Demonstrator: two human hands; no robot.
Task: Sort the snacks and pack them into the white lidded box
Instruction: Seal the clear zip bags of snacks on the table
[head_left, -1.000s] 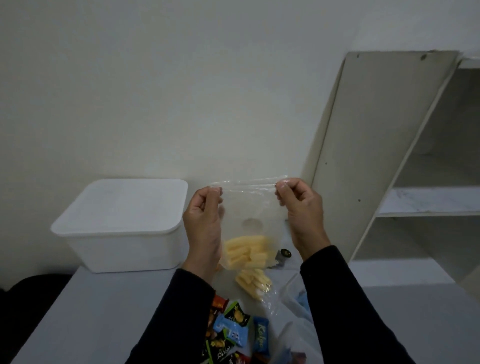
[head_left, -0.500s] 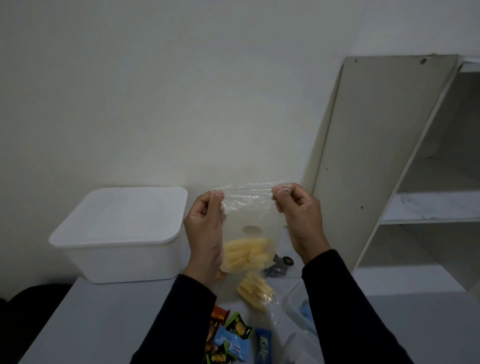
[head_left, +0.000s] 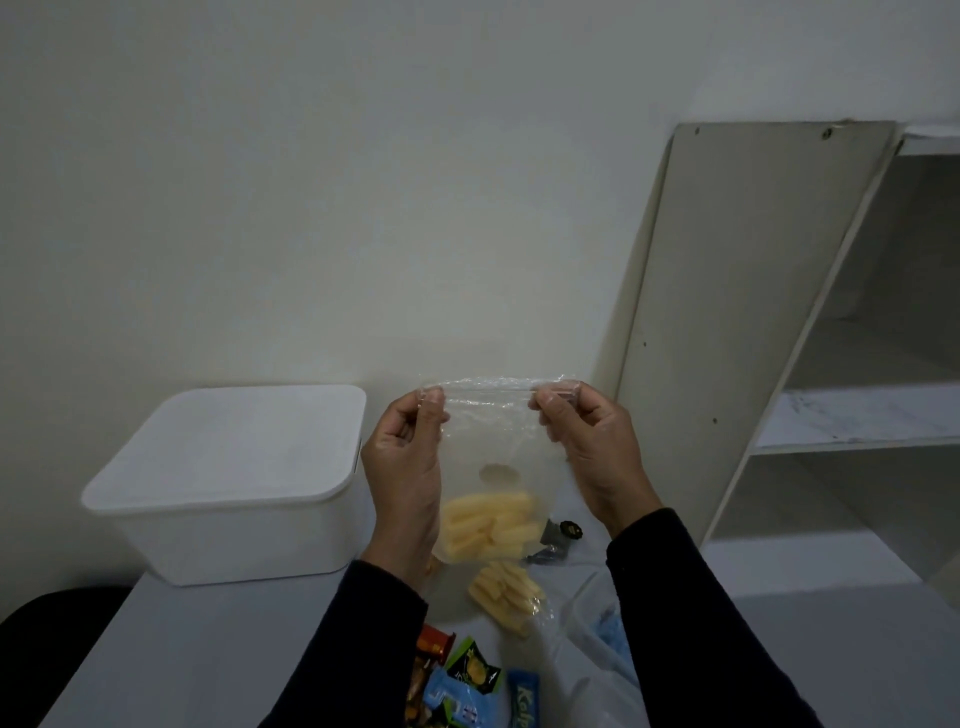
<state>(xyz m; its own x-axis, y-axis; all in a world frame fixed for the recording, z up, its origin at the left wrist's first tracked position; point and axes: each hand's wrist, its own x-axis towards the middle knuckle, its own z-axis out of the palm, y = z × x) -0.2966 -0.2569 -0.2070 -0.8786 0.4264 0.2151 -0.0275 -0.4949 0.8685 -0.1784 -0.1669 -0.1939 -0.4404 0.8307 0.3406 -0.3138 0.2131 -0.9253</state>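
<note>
Both hands raised above table, apart, dark sleeves to wrists. Left hand (head_left: 402, 467) pinches top left corner of clear bag (head_left: 493, 452); right hand (head_left: 597, 457) pinches top right corner. Bag hangs upright between them, top edge stretched taut, yellow stick snacks (head_left: 488, 527) settled at bottom.

White lidded box (head_left: 234, 483) on grey table (head_left: 182, 649), left of hands, lid on. Second clear bag of yellow sticks (head_left: 506, 597) lying on table below held bag. Coloured snack packets (head_left: 467, 686) at near edge. White shelf unit (head_left: 857, 415) at right; plain pale wall (head_left: 311, 208) behind.
</note>
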